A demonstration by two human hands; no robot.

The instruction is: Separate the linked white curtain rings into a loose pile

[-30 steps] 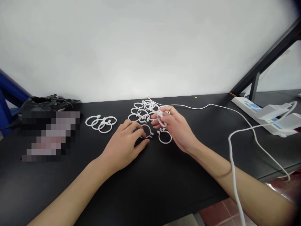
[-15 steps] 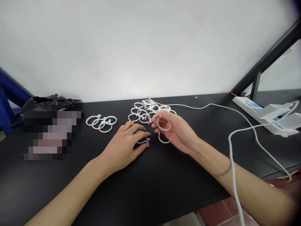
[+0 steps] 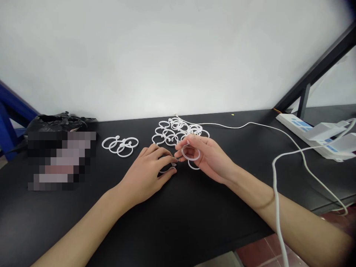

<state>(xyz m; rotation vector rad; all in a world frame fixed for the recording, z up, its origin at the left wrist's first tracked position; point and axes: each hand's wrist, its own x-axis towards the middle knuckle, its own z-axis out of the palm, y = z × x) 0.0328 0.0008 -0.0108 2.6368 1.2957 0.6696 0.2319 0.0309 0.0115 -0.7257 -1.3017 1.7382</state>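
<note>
My right hand [image 3: 204,155] pinches a white plastic curtain ring [image 3: 190,153] between thumb and fingers, just above the black tabletop [image 3: 194,222]. My left hand [image 3: 147,172] sits on the table with its fingers curled over another white ring [image 3: 167,172], mostly hidden beneath them. The fingertips of both hands nearly meet. A third ring [image 3: 193,167] lies partly under my right hand. Behind them spreads a tangled pile of white rings [image 3: 169,131].
Several linked white rings [image 3: 120,146] lie to the left. A black plastic bag [image 3: 59,121] and a pixelated patch [image 3: 61,161] are at far left. A white cable [image 3: 250,125] crosses the table to a white power strip [image 3: 302,129] at right.
My right hand has moved left and down, bringing its ring closer to my left hand. My left hand has shifted slightly, its fingers still over the ring beneath.
</note>
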